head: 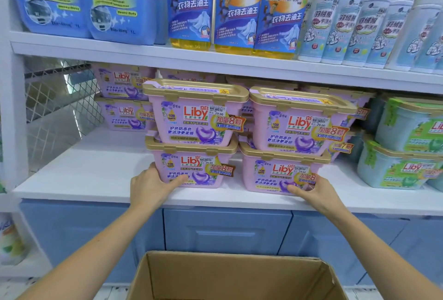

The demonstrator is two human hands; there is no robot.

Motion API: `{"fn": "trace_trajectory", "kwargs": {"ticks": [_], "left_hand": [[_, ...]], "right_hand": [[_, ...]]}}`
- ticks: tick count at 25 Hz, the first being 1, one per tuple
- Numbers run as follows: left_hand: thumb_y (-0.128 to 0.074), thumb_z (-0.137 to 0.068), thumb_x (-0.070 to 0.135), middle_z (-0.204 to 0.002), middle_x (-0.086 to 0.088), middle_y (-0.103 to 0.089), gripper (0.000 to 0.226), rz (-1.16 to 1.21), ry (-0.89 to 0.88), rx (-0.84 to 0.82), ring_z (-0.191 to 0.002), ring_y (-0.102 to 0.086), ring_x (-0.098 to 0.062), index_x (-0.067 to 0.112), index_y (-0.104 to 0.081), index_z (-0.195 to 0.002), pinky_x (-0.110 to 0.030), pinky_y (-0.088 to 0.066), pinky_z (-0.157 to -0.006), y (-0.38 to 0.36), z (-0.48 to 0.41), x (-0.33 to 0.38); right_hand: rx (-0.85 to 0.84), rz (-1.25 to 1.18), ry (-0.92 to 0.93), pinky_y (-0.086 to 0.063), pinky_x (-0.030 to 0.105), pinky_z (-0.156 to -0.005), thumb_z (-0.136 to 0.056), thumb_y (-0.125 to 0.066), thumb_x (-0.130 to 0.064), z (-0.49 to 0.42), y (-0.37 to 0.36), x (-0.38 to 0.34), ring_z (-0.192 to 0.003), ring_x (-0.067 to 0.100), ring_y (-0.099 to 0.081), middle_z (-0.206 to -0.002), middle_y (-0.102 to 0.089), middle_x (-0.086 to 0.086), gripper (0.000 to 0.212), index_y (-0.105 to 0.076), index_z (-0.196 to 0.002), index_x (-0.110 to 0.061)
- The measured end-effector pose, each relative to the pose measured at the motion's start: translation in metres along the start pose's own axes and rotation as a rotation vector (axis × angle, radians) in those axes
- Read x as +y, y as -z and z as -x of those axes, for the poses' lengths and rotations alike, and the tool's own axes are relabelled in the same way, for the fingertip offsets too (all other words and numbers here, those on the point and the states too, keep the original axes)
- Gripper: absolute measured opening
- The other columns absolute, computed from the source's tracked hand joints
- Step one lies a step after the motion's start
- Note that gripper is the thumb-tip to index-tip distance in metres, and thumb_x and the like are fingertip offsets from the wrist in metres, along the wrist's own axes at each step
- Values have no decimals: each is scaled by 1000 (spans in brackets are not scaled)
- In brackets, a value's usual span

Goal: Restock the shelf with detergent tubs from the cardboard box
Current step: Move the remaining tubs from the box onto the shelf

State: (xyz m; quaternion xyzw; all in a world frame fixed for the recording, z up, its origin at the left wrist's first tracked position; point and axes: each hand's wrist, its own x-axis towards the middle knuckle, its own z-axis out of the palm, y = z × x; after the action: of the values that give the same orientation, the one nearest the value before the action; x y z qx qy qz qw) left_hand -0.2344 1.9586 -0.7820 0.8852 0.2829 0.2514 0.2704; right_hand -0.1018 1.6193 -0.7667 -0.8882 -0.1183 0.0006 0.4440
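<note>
While the upper tubs (191, 112) are resting on them, the lower left tub (194, 168) and lower right tub (278, 172) are sitting side by side near the front of the middle shelf (96, 175). The left hand (151, 187) is gripping the first tub's left side and the right hand (316, 192) is gripping the second's right side. The cardboard box (235, 275) is standing open below.

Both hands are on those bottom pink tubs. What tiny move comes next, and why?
Likely nudge both stacks straight back. The left hand grips the lower left pink gold-lidded plastic tub, the right hand the lower right tub, both near the white shelf's front edge.
</note>
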Motion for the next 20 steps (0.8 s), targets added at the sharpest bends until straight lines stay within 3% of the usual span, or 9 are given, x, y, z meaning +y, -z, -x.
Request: {"fn": "trace_trajectory", "kwargs": {"ticks": [6,12,15,20], "left_hand": [[-55,-69,70,-90,-6,-70,62,-137,-114,115,-90,-63,-29,12,-57,-93,-36,-33,-84,-4,-6,-13],[-58,-71,66,-98,-7,-71,60,-125,-89,67,-96,-62,-29,12,-56,-97,-37,-34,-87,19,-30,-48],[-60,-74,61,-105,-8,-71,54,-74,-49,22,-102,-61,-29,14,-57,-101,-36,-36,-89,41,-50,-77],[-60,-75,61,-109,-9,-69,60,-79,14,3,-101,-61,-31,13,-54,-111,-39,-44,-87,73,-84,-129]], "right_hand": [[89,122,9,-37,30,-53,-70,-75,-40,0,-7,-3,-56,22,-50,-59,-54,5,39,-57,-73,-6],[68,108,39,-34,26,-47,-69,-76,-39,-3,-42,-29,-49,17,-44,-53,-50,1,38,-60,-72,-5],[37,81,97,-31,19,-44,-71,-76,-34,-4,-74,-56,-49,16,-40,-55,-46,0,36,-49,-63,-12],[10,31,183,-34,25,-49,-70,-76,-39,-14,-132,-93,-51,14,-45,-55,-48,-5,34,-49,-66,-19]]}}
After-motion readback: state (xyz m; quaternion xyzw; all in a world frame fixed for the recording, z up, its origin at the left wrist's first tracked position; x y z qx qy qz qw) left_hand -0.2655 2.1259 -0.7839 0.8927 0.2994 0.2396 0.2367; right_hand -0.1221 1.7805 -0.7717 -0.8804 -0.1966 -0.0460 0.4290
